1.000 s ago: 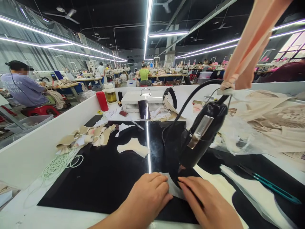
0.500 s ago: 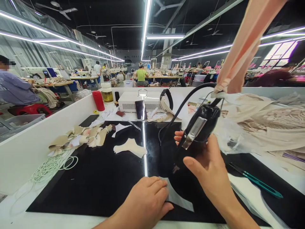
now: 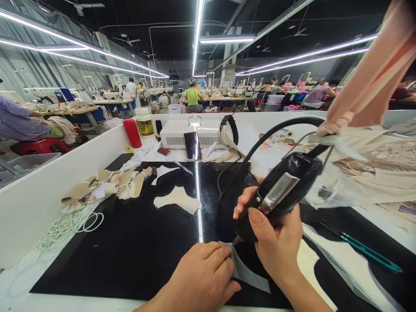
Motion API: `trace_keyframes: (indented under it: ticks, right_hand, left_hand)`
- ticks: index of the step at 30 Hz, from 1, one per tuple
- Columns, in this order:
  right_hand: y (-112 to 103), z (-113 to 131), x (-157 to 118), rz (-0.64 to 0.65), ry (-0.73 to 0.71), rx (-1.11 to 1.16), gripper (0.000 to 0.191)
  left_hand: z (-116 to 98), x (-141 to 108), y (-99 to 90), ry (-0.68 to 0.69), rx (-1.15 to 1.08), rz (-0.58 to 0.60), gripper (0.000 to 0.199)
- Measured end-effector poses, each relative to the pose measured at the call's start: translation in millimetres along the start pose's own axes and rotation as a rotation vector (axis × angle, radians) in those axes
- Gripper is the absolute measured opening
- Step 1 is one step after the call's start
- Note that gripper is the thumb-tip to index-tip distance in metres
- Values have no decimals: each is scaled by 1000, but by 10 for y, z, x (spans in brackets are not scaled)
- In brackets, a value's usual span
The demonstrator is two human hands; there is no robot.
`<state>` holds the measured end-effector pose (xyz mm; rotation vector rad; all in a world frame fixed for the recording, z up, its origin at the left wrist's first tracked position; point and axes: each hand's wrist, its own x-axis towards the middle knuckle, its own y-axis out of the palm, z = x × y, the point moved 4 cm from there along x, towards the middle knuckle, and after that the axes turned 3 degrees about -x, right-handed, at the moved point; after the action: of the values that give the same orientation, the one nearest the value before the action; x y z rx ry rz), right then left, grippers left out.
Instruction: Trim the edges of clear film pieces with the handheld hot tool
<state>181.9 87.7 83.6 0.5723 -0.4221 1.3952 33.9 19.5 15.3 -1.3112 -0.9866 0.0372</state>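
Observation:
My right hand (image 3: 276, 234) is wrapped round a black corded hand tool (image 3: 292, 177) with a metal lever on its side. The thumb lies near the base of the lever. The tool's lower tip is down beside a thin grey, curved fabric piece (image 3: 248, 273) on the black mat (image 3: 130, 247). With its fingers together, my left hand (image 3: 208, 273) presses the left end of that grey piece against the mat. The tool hangs from a pink cloth strip (image 3: 367, 82). A cream fabric piece (image 3: 178, 199) lies flat farther back on the mat.
At right lie teal tweezers (image 3: 370, 253) and white cut pieces (image 3: 351, 264). Coiled pale cord (image 3: 61, 229) and bundled beige pieces (image 3: 110, 186) are at left. A white vented box (image 3: 191, 134), a phone (image 3: 192, 145) and a red spool (image 3: 131, 133) stand behind.
My right hand has closed round the tool and brought it lower, its tip nearer the grey fabric. The pink strip has swung right. My left hand stays on the fabric.

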Motion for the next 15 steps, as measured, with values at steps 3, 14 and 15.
trace_keyframes:
  ticks: [3,14,15]
  right_hand:
    - [1,-34,2,-24,0,-6,35]
    - [63,28,-1,-71,23,7,30]
    - [69,36,2,-74,18,3,28]
  left_hand:
    - [-8,-4,2,4,11,-5,31]
    - [-9,-27,-10,-6,11,20,31]
    - [-8,-32,-10,-6,7,18,31]
